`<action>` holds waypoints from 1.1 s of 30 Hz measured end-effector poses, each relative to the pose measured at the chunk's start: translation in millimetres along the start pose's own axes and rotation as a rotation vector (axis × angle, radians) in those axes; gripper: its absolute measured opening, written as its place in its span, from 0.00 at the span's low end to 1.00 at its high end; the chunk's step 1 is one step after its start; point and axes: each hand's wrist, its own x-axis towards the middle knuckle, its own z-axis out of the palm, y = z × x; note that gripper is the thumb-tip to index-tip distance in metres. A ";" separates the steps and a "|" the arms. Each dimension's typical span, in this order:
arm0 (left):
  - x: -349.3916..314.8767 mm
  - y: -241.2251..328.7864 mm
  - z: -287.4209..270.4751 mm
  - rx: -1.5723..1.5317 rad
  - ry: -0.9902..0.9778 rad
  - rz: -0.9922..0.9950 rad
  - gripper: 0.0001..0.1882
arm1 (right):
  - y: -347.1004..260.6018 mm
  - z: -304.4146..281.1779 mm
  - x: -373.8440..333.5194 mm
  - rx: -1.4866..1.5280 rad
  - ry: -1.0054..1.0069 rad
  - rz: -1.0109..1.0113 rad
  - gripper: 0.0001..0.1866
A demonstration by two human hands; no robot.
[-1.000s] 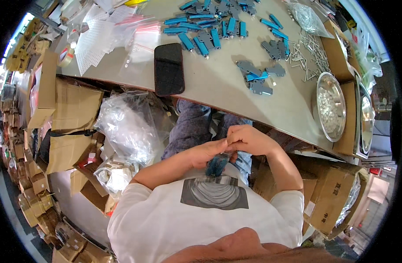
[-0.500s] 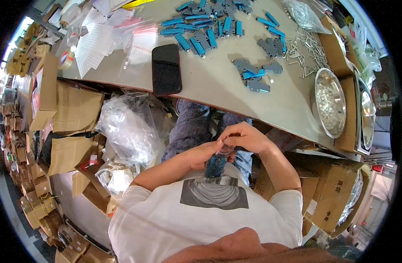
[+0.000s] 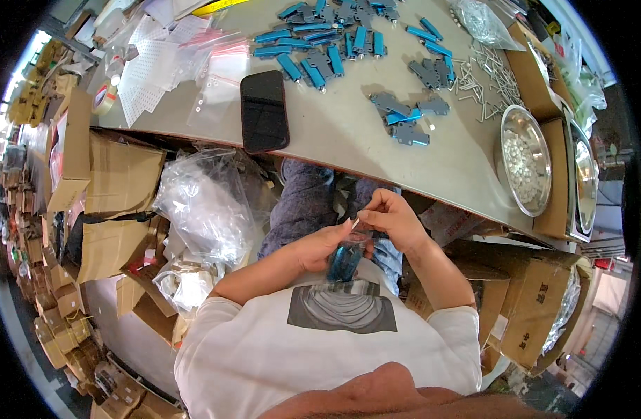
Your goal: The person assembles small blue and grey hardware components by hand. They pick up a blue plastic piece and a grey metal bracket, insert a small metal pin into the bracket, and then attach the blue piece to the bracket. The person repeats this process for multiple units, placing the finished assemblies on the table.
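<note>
In front of my shirt, my left hand [image 3: 322, 249] grips a clear zip bag [image 3: 344, 262] with blue and dark parts inside. The fingers are closed around its upper end, near the reddish strip. Just above the bag's mouth, my right hand [image 3: 393, 222] is closed in a pinch. A thin pale piece [image 3: 355, 223] shows between its fingertips and the left thumb; its kind is too small to make out. On the table beyond my hands lies a small group of blue-and-grey plastic housings [image 3: 406, 119].
A pile of similar blue-and-grey housings [image 3: 320, 59] covers the far table. A black phone [image 3: 264, 112] lies by empty zip bags [image 3: 221, 84]. Metal pins [image 3: 488, 77] are scattered near a steel bowl [image 3: 506, 164] of small white pieces. Cardboard boxes [image 3: 533, 307] stand beside me.
My right hand has lifted slightly and its fingertips have drawn up from the bag's mouth. The thin pale piece now shows between the hands. The left hand stays on the bag.
</note>
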 end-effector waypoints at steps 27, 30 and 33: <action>-3.0 -5.4 -11.1 0.015 0.029 0.043 0.49 | -4.7 12.2 -12.5 -1.068 -0.318 -0.811 0.07; -2.9 -8.1 -19.8 0.004 -0.029 0.068 0.44 | 1.5 11.4 -20.8 -0.926 -0.225 -0.589 0.08; -1.5 -0.4 -22.7 0.398 -0.055 0.332 0.32 | -6.4 14.9 -24.9 -0.887 -0.106 -0.594 0.07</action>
